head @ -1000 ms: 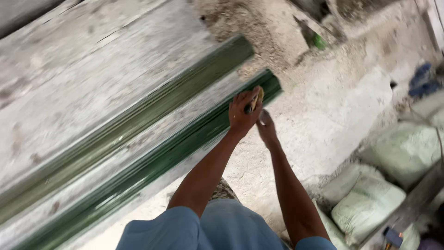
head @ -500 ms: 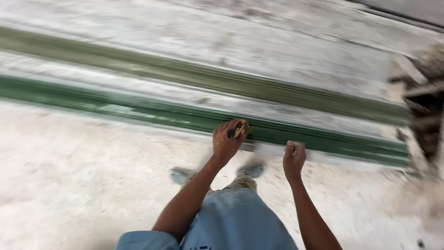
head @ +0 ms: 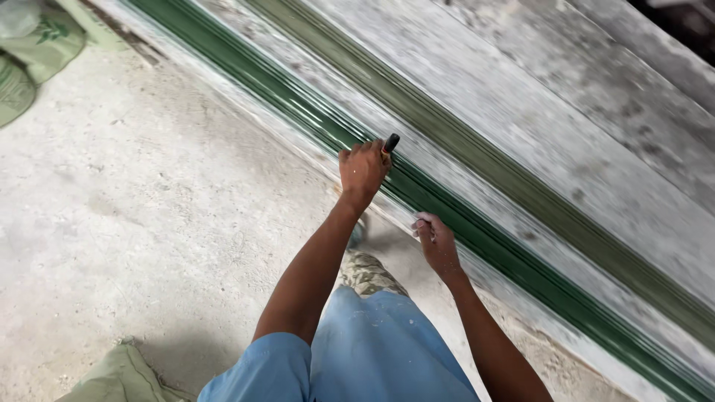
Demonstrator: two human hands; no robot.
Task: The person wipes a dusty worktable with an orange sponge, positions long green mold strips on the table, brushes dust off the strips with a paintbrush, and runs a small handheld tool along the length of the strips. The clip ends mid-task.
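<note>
Dusty concrete floor [head: 134, 201]; left hand [head: 363, 167] grips brush [head: 389, 143] on green moulding [head: 447, 212]

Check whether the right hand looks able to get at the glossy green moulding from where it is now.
Probably yes: the right hand sits at the edge of the green moulding, nothing between them.

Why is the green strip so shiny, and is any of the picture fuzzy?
In the head view, soft daylight puts pale streaks of glare along the glossy green strip; the left hand and right hand look fairly sharp; the sack at the top left corner is a little soft; shadows on the floor are faint.
</note>
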